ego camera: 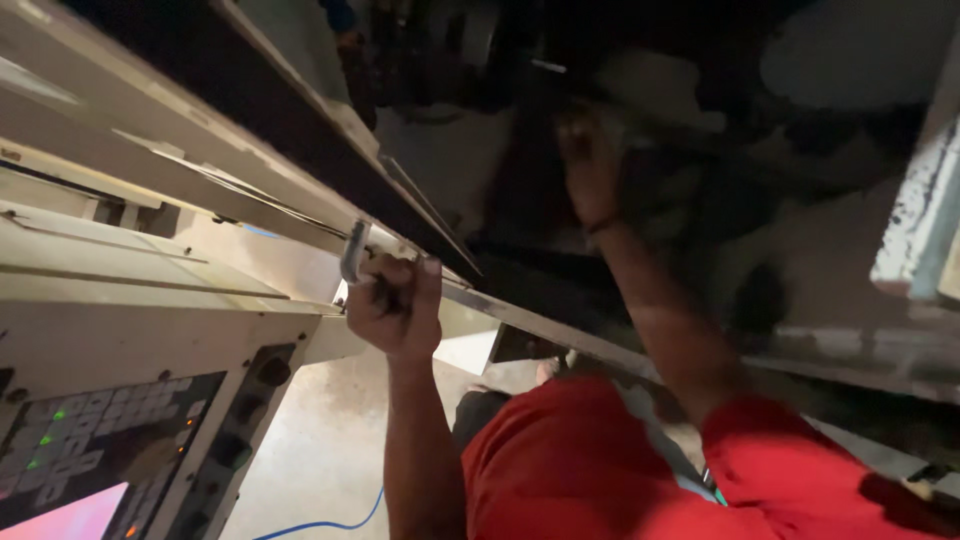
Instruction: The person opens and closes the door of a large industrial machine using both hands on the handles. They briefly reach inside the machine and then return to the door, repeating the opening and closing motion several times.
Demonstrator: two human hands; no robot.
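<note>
Door handle [354, 250]: bright metal, smooth, with a dull shine. Machine door edge [300, 190]: painted sheet metal, cream, matt and scuffed. Control panel [100, 440] at near left: matt painted housing with smooth plastic keys. Shirt [600, 470]: red cloth, matt. Floor [320, 440]: pale, rough, speckled concrete. Cable [330, 522]: blue, smooth plastic sheath. Far right wall [925, 220]: chipped, flaking paint.
</note>
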